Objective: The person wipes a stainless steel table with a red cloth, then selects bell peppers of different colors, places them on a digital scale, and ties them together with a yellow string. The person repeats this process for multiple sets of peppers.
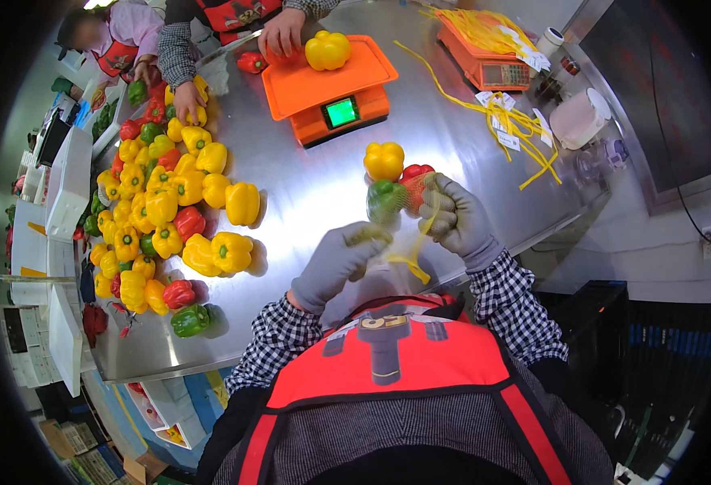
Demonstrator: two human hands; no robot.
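Observation:
My left hand (346, 260), in a grey glove, pinches part of a yellow net bag (413, 260) close in front of my apron. My right hand (460, 218), gloved alike, grips the same net higher up, beside the peppers. A green bell pepper (386, 200) and a red bell pepper (414, 191) show mesh over them. Behind these sits a yellow bell pepper (384, 160); whether the net covers it I cannot tell. The net's loose yellow end hangs between my hands, blurred. My right fingers partly hide the red pepper.
A pile of mostly yellow bell peppers (161, 206) covers the steel table's (307, 242) left side. An orange scale (337, 85) bears a yellow pepper, with a co-worker's hand (283, 33) there. Tagged yellow nets (516, 124), a second scale (483, 63) and a pitcher (580, 118) stand right.

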